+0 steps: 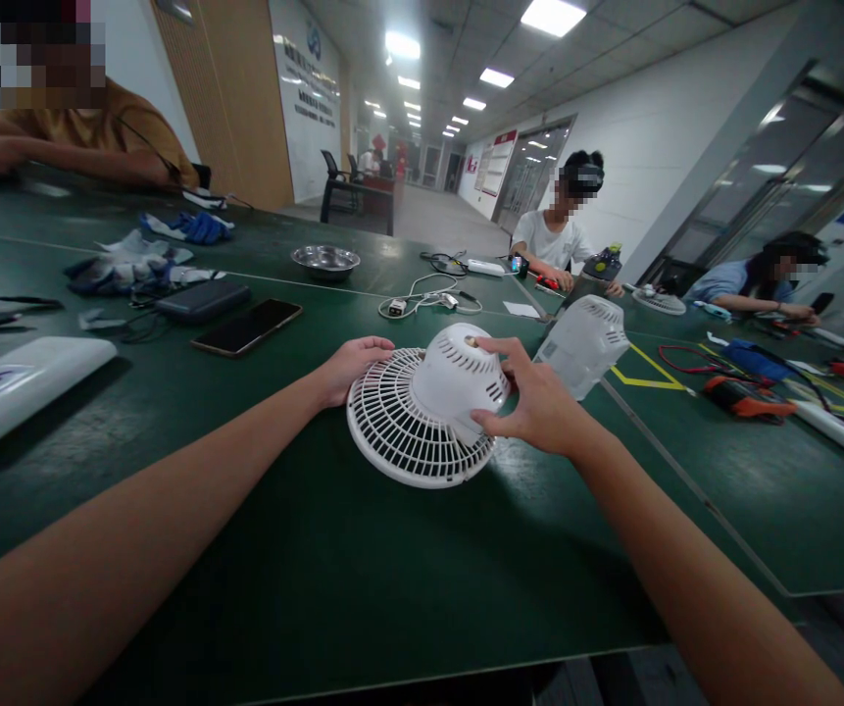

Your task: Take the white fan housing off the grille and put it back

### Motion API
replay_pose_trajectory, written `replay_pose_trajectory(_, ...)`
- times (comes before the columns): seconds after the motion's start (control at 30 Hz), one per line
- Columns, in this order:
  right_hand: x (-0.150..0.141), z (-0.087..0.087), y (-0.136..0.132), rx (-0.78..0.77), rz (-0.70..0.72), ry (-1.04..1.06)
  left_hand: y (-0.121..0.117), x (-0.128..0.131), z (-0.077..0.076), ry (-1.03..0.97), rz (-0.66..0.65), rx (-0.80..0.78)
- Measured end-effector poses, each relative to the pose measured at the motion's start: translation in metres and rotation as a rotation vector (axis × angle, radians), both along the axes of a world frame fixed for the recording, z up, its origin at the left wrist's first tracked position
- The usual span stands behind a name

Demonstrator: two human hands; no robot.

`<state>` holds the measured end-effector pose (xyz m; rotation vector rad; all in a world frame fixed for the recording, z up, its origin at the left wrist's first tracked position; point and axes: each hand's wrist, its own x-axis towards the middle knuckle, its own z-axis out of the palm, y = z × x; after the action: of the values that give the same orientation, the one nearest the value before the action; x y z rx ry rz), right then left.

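A white fan head lies in front of me, its round grille (392, 431) low over the green table and its vented motor housing (458, 378) facing up. My left hand (352, 371) holds the grille's left rim, with the fingertips partly hidden behind it. Around the right side of the housing curve the thumb and fingers of my right hand (539, 397), one finger near a small hole at the top. Just behind that hand is a white vented plastic part (587, 338); whether it joins the housing is hidden.
To the left are a phone (247, 327), a dark flat case (203, 300), work gloves (124, 267) and a white plastic piece (24, 387). A metal bowl (325, 260) and cables (428, 299) lie farther back. An orange multimeter (749, 399) lies right. Several people sit around the table.
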<state>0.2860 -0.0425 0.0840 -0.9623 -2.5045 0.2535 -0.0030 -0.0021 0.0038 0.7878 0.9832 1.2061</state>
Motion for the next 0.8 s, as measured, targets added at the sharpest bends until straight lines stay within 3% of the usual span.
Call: replay_pose_trajectory(0.8, -0.004, -0.0032, 0.004, 0.006, -0.018, 0.105, 0.0033, -0.0016, -0.0032, 0.054, -0.037, 0.003)
